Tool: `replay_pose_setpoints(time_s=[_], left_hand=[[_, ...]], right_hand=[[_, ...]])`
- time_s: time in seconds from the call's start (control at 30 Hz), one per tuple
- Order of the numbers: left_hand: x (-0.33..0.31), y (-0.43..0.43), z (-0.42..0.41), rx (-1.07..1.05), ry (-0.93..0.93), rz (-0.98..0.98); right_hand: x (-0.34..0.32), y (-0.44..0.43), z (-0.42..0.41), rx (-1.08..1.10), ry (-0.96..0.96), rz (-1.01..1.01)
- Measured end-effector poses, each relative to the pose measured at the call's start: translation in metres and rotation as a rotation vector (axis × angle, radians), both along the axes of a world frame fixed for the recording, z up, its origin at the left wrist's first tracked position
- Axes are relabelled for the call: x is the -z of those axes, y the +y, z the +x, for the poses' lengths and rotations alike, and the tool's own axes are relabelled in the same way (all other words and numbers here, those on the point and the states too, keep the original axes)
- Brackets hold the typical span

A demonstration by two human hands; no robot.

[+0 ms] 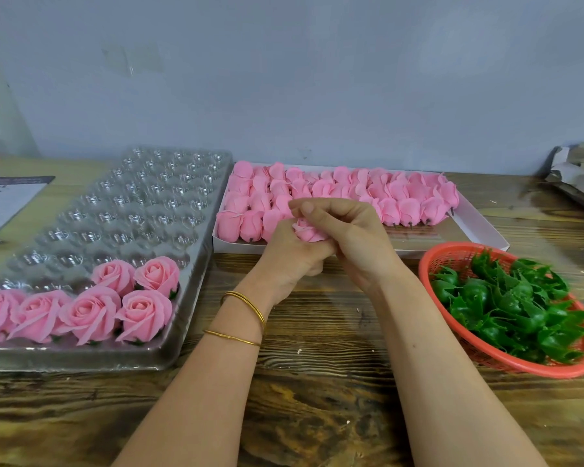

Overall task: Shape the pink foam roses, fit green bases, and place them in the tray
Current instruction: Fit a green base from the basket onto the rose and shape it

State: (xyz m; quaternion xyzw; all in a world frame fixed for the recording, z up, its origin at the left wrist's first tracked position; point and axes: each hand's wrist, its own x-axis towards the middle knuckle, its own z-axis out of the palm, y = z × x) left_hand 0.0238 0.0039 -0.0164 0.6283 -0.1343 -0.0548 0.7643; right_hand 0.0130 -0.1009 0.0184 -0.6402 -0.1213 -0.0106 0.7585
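Head view: over the desk's (pixel 317 382) near edge both forearms meet at the middle, so the work sits between supply and tray. The left hand (pixel 289 261) cups one pink foam rose (pixel 309 233) from below, curled round its base. The right hand's (pixel 354 237) fingers (pixel 312 208) pinch its outer petals from above, probably to spread them, so shaping looks like the step in hand. Left, the clear tray (pixel 142 200) holds finished roses (pixel 88 311) in its nearest pockets, within easy reach. Right, the red basket (pixel 520 367) keeps green bases (pixel 506 305) handy. Beyond the hands, closed buds (pixel 351 190) lie packed in a white box (pixel 452 246).
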Motion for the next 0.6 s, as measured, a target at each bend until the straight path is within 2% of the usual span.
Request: replay_pose_setpoints(time_s=[0.23, 0.6], left_hand=[[0.0004, -0.0003, 0.0003, 0.008, 0.025, -0.035], [-0.0025, -0.0010, 0.0003, -0.117, 0.059, -0.046]], right_hand=[[0.0021, 0.0016, -0.0007, -0.061, -0.012, -0.059], [0.0063, 0.0009, 0.0010, -0.118, -0.021, -0.187]])
